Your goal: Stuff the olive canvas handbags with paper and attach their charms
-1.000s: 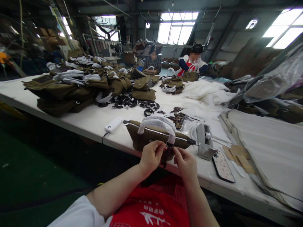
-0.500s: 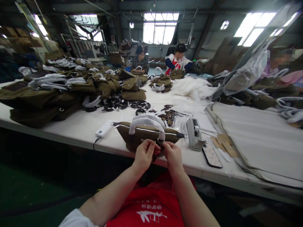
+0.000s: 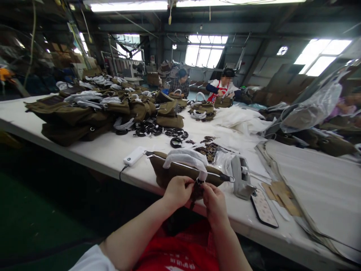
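Observation:
An olive handbag (image 3: 162,171) with a silver zipper stands at the table's front edge, its handles (image 3: 186,157) wrapped in white. My left hand (image 3: 179,192) and my right hand (image 3: 216,201) meet at the front of the bag, below the right end of the handle. Between them hangs a small dark patterned piece (image 3: 197,191), near a metal ring at the handle's base. The fingertips of both hands pinch this dark piece from either side.
Olive bags (image 3: 76,116) are heaped at the left, black straps (image 3: 148,128) beside them. Right of my bag lie a grey holder (image 3: 239,177), a phone (image 3: 264,209) and stacked sheets (image 3: 316,180). Two people (image 3: 180,83) work across the table; another is at the far right.
The view has tilted up and turned left, so the scene sits lower and further right. My fingers have shifted slightly apart around the dark piece, which shows more now.

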A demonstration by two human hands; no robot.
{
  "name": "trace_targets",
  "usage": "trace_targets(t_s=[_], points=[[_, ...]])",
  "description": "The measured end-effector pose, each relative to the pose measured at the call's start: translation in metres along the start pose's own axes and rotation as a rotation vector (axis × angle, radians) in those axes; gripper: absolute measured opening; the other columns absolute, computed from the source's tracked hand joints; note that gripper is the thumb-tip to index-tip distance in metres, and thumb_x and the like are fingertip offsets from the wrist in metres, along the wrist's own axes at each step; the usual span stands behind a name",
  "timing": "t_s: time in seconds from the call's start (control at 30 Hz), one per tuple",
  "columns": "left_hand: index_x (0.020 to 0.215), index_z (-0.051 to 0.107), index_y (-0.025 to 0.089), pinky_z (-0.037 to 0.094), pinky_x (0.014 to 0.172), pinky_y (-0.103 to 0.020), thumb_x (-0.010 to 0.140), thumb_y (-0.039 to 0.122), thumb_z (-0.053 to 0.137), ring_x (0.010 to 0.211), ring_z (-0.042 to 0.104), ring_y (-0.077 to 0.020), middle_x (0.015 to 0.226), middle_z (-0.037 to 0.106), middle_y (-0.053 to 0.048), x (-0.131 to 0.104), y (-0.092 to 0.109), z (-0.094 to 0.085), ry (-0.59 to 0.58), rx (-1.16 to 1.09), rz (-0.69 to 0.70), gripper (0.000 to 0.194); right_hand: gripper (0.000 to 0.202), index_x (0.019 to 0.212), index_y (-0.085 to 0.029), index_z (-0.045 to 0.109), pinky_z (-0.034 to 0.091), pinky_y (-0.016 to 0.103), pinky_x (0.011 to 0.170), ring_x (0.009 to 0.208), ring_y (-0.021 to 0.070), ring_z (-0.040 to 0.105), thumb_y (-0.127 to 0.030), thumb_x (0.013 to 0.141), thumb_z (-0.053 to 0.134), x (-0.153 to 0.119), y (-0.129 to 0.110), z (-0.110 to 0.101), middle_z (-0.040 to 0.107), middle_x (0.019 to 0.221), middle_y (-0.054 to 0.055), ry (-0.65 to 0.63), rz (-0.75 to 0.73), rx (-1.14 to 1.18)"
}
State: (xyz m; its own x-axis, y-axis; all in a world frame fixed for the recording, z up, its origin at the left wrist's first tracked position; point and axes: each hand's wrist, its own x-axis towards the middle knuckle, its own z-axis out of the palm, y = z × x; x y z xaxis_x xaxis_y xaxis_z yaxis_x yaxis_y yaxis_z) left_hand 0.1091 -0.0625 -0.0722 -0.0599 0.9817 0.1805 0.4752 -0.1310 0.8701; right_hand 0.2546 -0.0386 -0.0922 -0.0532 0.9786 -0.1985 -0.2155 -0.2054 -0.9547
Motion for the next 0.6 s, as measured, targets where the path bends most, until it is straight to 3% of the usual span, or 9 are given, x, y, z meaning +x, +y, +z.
trace_targets(t_s=[0.07,0.17,0.23,0.33,0.47,0.6], points=[[0.082,0.076,0.02,0.053,0.068,-0.029,0.082,0.023,0.054,0.073,0.069,-0.0198,0.079,0.075,-0.004,0.002,-0.002,0.006,-0.012,-0.109,-0.028,0.022,0.037,0.072,-0.015,0.064,0.015,0.021,0.037,0.036,0.0053,0.024,-0.05,0.065,0.073,0.001,-0.001,-0.003,0.035,0.04,-0.01,-0.02,-0.032,-0.061],[0.085,0.074,0.016,0.055,0.065,-0.029,0.08,0.028,0.06,0.064,0.066,-0.0172,0.072,0.073,-0.004,0.003,-0.007,0.019,-0.003,-0.438,-0.16,0.019,0.039,0.07,-0.015,0.065,0.029,0.023,0.041,0.042,0.01,0.041,-0.054,0.071,0.068,0.0,-0.004,-0.01,0.052,0.048,-0.003,-0.022,-0.167,-0.305],[0.085,0.073,0.014,0.055,0.064,-0.029,0.077,0.035,0.066,0.061,0.065,-0.0161,0.067,0.071,-0.003,0.001,-0.008,0.026,-0.004,-0.612,-0.226,0.023,0.037,0.075,-0.016,0.067,0.036,0.024,0.046,0.047,0.0129,0.05,-0.053,0.074,0.068,-0.004,-0.006,-0.015,0.059,0.053,0.0,0.073,-0.308,-0.533],[0.082,0.073,0.013,0.056,0.067,-0.029,0.072,0.044,0.074,0.063,0.065,-0.0166,0.066,0.07,-0.004,-0.001,-0.006,0.029,-0.009,-0.703,-0.243,0.033,0.029,0.088,-0.018,0.07,0.039,0.025,0.051,0.05,0.0145,0.055,-0.046,0.079,0.066,-0.012,-0.012,-0.018,0.063,0.056,-0.001,0.165,-0.491,-0.774],[0.082,0.074,0.013,0.055,0.067,-0.03,0.069,0.045,0.076,0.064,0.066,-0.0173,0.068,0.071,-0.005,-0.002,-0.002,0.029,0.004,-0.712,-0.249,0.035,0.031,0.094,-0.019,0.074,0.044,0.026,0.053,0.054,0.017,0.062,-0.045,0.086,0.058,-0.017,-0.02,-0.015,0.07,0.064,0.003,0.03,-0.476,-0.82],[0.085,0.075,0.014,0.055,0.069,-0.03,0.074,0.039,0.072,0.068,0.067,-0.0178,0.075,0.073,-0.006,-0.003,-0.006,0.031,0.001,-0.664,-0.228,0.028,0.033,0.086,-0.018,0.074,0.042,0.025,0.049,0.051,0.0167,0.06,-0.049,0.083,0.062,-0.014,-0.017,-0.01,0.068,0.059,0.002,0.048,-0.418,-0.739]])
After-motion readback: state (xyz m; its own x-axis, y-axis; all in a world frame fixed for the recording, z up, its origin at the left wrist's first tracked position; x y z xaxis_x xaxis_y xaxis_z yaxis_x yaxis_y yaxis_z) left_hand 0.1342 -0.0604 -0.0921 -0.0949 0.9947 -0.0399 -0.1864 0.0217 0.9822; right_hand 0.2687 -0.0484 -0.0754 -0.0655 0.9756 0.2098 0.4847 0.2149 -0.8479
